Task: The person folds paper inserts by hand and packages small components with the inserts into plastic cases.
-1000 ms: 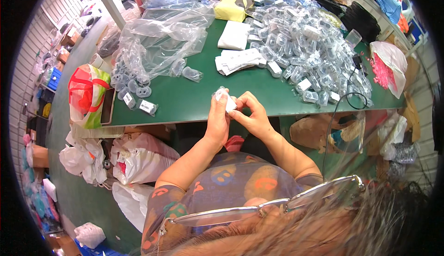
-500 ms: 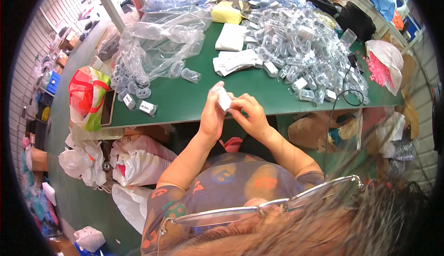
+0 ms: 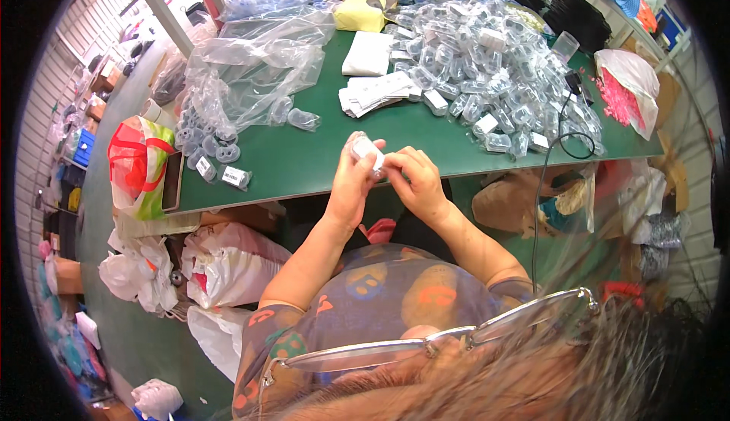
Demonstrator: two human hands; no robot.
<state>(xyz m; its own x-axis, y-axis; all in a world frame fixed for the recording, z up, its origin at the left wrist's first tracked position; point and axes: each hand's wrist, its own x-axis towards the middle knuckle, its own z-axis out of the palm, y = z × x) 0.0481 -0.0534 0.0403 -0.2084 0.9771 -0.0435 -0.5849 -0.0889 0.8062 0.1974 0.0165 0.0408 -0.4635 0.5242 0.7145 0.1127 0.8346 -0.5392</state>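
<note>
Both hands meet over the front edge of the green table [image 3: 304,159]. My left hand [image 3: 351,185] grips a small clear plastic case with a white insert [image 3: 366,147], holding it upright. Touching the same case from the right, my right hand [image 3: 414,182] has its fingertips pinched on the lower corner. Just beyond the hands lies a fanned stack of white cards [image 3: 376,93]. A big heap of clear plastic cases [image 3: 494,56] fills the right half of the table.
Crumpled clear bags [image 3: 251,71] and loose blister shells [image 3: 201,144] lie at the table's left, with two finished cases [image 3: 236,176] near the edge. A pink-filled bag [image 3: 627,90] and a black cable [image 3: 566,128] sit right. White sacks [image 3: 228,257] stand on the floor.
Both hands have stayed at the table edge, turning the small case between the fingers; it now sits more upright in my left hand. The view shifted slightly.
</note>
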